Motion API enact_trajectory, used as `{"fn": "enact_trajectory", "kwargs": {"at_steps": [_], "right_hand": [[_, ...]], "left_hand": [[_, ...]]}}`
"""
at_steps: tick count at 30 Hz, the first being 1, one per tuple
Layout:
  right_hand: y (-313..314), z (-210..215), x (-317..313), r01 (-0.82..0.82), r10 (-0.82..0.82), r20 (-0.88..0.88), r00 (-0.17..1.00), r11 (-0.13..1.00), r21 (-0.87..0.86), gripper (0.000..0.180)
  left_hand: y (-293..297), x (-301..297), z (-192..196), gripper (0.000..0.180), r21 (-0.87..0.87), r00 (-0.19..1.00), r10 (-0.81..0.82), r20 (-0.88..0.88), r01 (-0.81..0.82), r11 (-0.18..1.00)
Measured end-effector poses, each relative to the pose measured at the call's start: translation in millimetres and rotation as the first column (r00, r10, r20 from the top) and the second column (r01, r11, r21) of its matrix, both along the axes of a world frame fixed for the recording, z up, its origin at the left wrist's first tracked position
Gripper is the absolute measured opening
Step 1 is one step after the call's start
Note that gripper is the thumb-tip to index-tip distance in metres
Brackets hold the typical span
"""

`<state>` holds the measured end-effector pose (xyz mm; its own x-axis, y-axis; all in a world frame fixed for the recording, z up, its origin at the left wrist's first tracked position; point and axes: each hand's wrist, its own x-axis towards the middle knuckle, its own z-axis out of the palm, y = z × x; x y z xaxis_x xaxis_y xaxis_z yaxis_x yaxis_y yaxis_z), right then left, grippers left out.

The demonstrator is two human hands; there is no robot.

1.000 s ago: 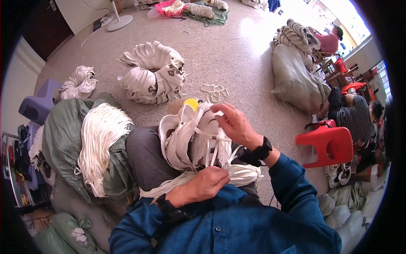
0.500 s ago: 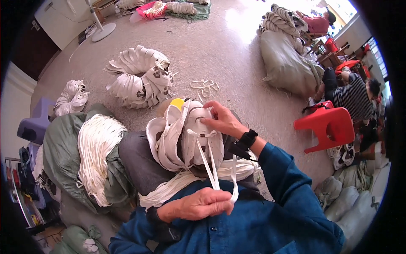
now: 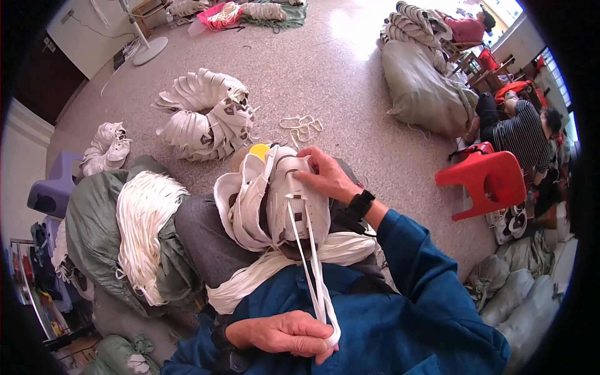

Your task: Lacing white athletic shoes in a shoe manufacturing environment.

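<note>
Across my lap rests a white shoe upper, with more white uppers stacked against its left side. My right hand is closed on its far end, thumb on top and fingers over the side. A white shoelace runs from the upper's eyelets toward my body, both strands stretched straight. Its looped end is gripped in my closed left hand, low in front of my blue shirt. Under the upper, a bundle of white laces lies over my thighs.
Left of me, a thick hank of laces lies on a green sack. Ahead on the floor are a curved row of uppers and a loose lace. A red stool stands right, near a seated person.
My left hand has moved down toward my body, drawing the lace longer and tighter through the upper. My right hand stays on the upper's far end.
</note>
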<state>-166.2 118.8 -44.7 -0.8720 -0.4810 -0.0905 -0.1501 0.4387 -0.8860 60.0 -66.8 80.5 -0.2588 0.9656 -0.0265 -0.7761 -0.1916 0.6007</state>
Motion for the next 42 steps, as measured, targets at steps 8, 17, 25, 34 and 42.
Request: {"fn": "enact_trajectory", "kwargs": {"at_steps": [8, 17, 25, 34, 42], "right_hand": [[-2, 5, 6, 0.081, -0.081, 0.004, 0.997, 0.997, -0.005, 0.05], [45, 47, 66, 0.019, -0.016, -0.095, 0.995, 0.999, 0.032, 0.014], [52, 24, 104, -0.086, 0.086, -0.043, 0.995, 0.996, -0.01, 0.029], [36, 5, 98, 0.043, -0.043, 0.083, 0.996, 0.999, 0.007, 0.056], [52, -7, 94, 0.164, -0.124, 0.192, 0.974, 0.964, -0.209, 0.014]], "left_hand": [[-1, 7, 16, 0.031, -0.143, 0.992, 0.024, 0.121, -0.006, 0.99], [7, -19, 30, 0.015, 0.106, 0.682, 0.354, -0.64, -0.379, 0.919], [30, -38, 54, 0.012, 0.171, 0.501, 0.367, -0.784, -0.395, 0.903], [35, -45, 53, 0.014, 0.089, 0.546, 0.299, -0.783, -0.377, 0.922], [26, -36, 56, 0.019, 0.088, 0.548, 0.384, -0.743, -0.49, 0.867]]}}
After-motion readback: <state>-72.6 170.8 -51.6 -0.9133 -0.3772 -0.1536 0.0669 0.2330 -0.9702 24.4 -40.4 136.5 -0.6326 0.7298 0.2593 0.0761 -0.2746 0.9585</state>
